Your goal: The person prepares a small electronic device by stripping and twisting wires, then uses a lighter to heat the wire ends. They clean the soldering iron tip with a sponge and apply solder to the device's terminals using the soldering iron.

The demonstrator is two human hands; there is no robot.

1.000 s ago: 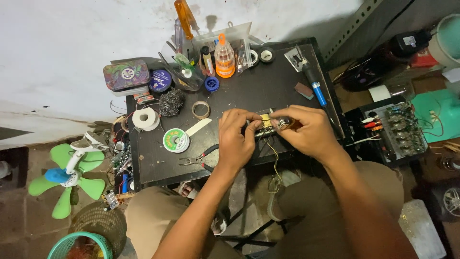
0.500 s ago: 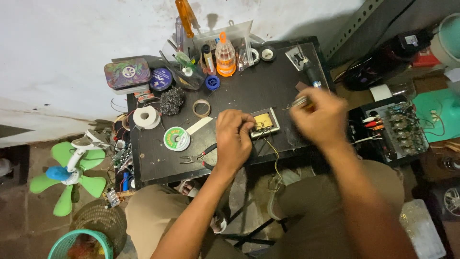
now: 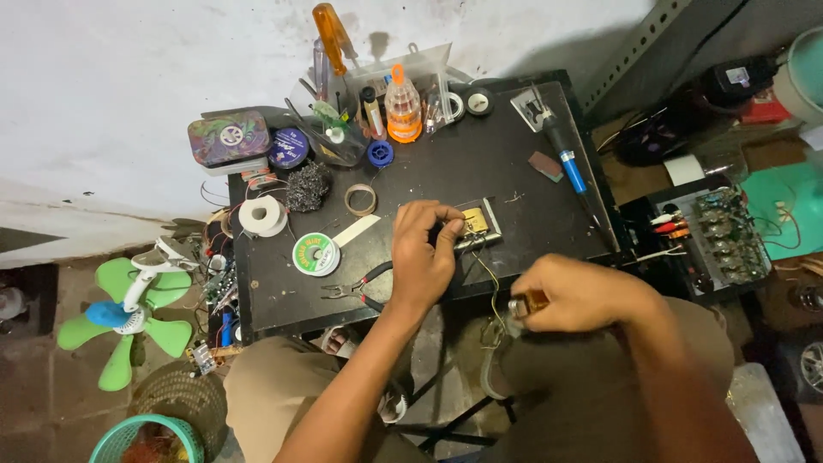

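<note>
From the head camera I see a black desk [image 3: 531, 171] against a white wall, with a green fan [image 3: 129, 313] on the floor left of it. My left hand [image 3: 424, 257] pinches a small yellow component [image 3: 474, 221] near the desk's front edge. My right hand [image 3: 574, 296], off that edge, has its grip closed on a small metal part [image 3: 525, 304]; thin wires [image 3: 489, 283] trail between.
</note>
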